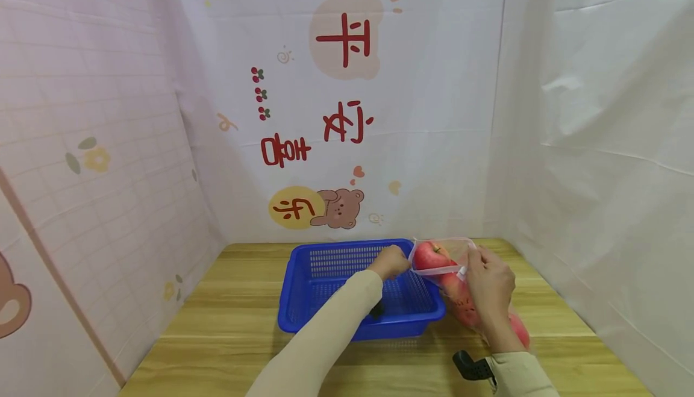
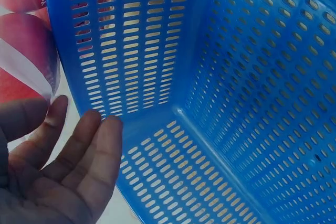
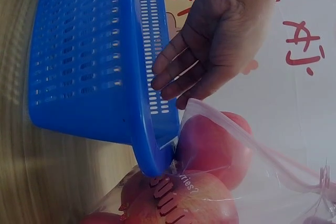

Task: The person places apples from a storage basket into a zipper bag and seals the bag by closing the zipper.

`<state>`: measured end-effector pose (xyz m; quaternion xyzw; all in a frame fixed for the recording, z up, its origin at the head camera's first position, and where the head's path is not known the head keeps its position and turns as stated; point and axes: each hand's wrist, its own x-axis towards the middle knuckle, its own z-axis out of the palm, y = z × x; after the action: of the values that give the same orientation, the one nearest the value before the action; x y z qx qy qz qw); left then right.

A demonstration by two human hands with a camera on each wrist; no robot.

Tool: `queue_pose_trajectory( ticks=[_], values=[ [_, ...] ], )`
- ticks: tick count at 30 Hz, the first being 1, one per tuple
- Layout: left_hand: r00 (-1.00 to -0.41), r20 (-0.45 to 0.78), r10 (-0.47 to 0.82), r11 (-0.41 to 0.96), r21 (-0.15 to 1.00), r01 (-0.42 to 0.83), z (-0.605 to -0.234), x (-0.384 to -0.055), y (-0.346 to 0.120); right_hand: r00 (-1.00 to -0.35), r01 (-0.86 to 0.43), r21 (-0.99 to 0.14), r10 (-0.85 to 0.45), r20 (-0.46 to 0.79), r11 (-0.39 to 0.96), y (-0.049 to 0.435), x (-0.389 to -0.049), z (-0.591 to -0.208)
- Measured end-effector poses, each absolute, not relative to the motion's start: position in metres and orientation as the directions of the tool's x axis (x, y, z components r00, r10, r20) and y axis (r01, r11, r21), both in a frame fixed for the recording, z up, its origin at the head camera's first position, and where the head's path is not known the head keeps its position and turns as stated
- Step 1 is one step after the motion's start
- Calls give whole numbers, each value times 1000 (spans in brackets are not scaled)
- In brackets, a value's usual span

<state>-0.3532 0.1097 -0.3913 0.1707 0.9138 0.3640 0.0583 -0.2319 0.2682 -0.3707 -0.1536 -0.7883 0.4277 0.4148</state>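
A clear zip bag (image 1: 447, 270) with red apples (image 1: 431, 256) in it leans against the right side of a blue plastic basket (image 1: 360, 329). Its mouth is spread open, facing up. My left hand (image 1: 390, 262), reaching across above the basket, pinches the left corner of the bag's mouth between thumb and forefinger; the other fingers are loosely bent in the left wrist view. At the opposite end of the mouth, beside the white slider (image 1: 462, 273), my right hand (image 1: 490, 279) grips the bag's edge. In the right wrist view, printed lettering crosses the apples.
The basket has slotted walls and stands on a wood-grain table (image 1: 217, 318). A white printed cloth (image 1: 434, 114) hangs behind the table and along both sides. A black wrist device (image 1: 472, 367) sits at my right sleeve.
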Motion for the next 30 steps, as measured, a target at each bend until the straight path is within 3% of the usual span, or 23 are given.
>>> queue_pose_trajectory(
  ticks=[9, 17, 22, 30],
  values=[
    [-934, 91, 347, 611, 733, 298, -382, -355, 110, -594, -100, -770, 583, 555, 631, 271, -232, -364],
    [-939, 172, 299, 522, 794, 312, -364, -353, 108, -639, -78, -755, 548, 539, 651, 285, -233, -349],
    [-940, 206, 271, 499, 806, 320, -349, -348, 112, -698, -17, -754, 533, 479, 656, 302, -234, -336],
    [-958, 185, 220, 473, 838, 270, -319, -335, 123, -860, 71, -695, 397, 321, 715, 343, -233, -311]
  ],
)
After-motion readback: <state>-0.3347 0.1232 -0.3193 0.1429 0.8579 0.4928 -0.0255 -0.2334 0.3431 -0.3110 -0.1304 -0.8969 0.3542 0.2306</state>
